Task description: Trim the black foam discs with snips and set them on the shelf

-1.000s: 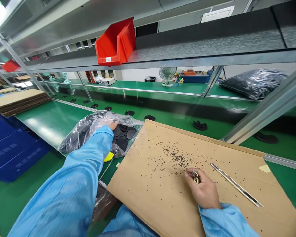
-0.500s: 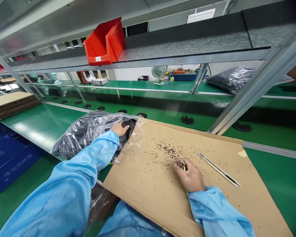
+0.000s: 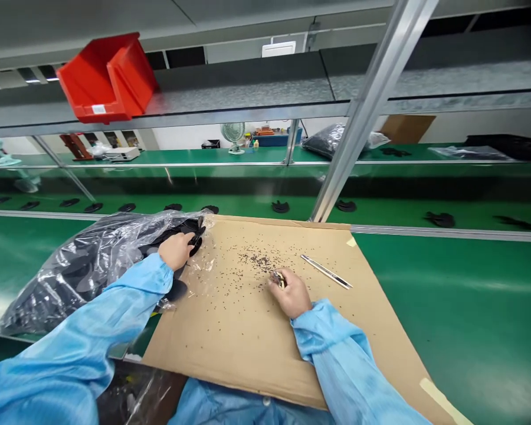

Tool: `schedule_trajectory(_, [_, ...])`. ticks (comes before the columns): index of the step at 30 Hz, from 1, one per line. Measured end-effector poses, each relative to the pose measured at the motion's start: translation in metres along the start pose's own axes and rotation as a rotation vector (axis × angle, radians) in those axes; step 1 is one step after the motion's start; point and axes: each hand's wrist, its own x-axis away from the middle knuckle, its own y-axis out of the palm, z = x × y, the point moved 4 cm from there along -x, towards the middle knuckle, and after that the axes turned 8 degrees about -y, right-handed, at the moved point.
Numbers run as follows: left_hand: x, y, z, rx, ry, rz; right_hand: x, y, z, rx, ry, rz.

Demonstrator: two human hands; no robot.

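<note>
My left hand (image 3: pixel 176 251) is at the mouth of a clear plastic bag (image 3: pixel 110 236). Its fingers are closed on a black flat piece (image 3: pixel 196 227), one of several dark curved pieces inside. Over the cardboard sheet (image 3: pixel 230 360), my right hand (image 3: pixel 292 295) is closed around a small hand tool (image 3: pixel 278 278) with a shiny metal head and pale yellow parts, mostly hidden in the palm. Tiny black bits (image 3: pixel 259 261) lie scattered on the cardboard just beyond that hand. To its right rests a slim white and black tool, perhaps tweezers or a knife (image 3: pixel 326 271).
Behind the cardboard, black curved pieces (image 3: pixel 280 206) lie spaced out along a green belt (image 3: pixel 243 203). A metal post (image 3: pixel 358 112) rises at the cardboard's far edge. An orange-red bin (image 3: pixel 108 79) sits on the shelf above. Green bench (image 3: pixel 451 307) extends to the right.
The camera view has turned right, so everything appears shifted left. My left hand has moved among the black pieces, one of which now stands raised at its fingertips. My right hand still holds the tool.
</note>
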Motion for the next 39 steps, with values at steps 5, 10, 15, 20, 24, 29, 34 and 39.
schedule_trajectory(5, [0.013,-0.015,0.033,-0.055,0.092,-0.064,0.001,-0.002,0.000,-0.027,0.021,-0.004])
schedule_trajectory(10, [0.013,-0.028,0.076,-0.052,0.159,-0.149,0.001,-0.003,0.002,-0.117,0.033,0.056])
schedule_trajectory(15, [-0.030,-0.020,0.133,0.203,0.222,-0.086,0.002,-0.006,0.004,-0.249,0.134,0.232])
schedule_trajectory(20, [-0.100,0.012,0.201,0.480,0.080,-0.049,0.003,-0.007,0.011,-0.325,0.205,0.366])
schedule_trajectory(24, [-0.146,0.032,0.248,0.446,-0.012,-0.030,0.001,-0.009,0.011,-0.267,0.232,0.357])
schedule_trajectory(29, [-0.183,0.045,0.286,0.390,-0.160,-0.052,0.000,-0.015,0.008,-0.217,0.259,0.412])
schedule_trajectory(34, [-0.196,0.052,0.309,0.431,-0.204,-0.093,0.000,-0.014,0.007,-0.209,0.250,0.440])
schedule_trajectory(39, [-0.180,0.036,0.315,0.604,-0.120,0.003,0.001,-0.011,0.011,-0.232,0.274,0.461])
